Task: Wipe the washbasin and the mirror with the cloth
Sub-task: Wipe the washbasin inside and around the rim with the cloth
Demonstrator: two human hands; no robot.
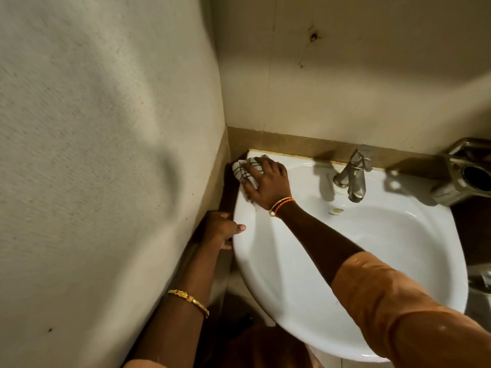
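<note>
The white washbasin (305, 282) fills the lower right, mounted in a corner between two walls. My right hand (268, 181) presses a bunched white cloth with dark check lines (244, 170) onto the basin's back left corner. My left hand (220, 229) grips the basin's left rim beside the side wall, thumb on top of the rim. No mirror is in view.
A metal tap (352, 176) stands at the back middle of the basin. A metal holder (467, 173) juts from the wall at far right. A rough side wall (106, 155) stands close on the left; a brown ledge (305, 146) runs behind the basin.
</note>
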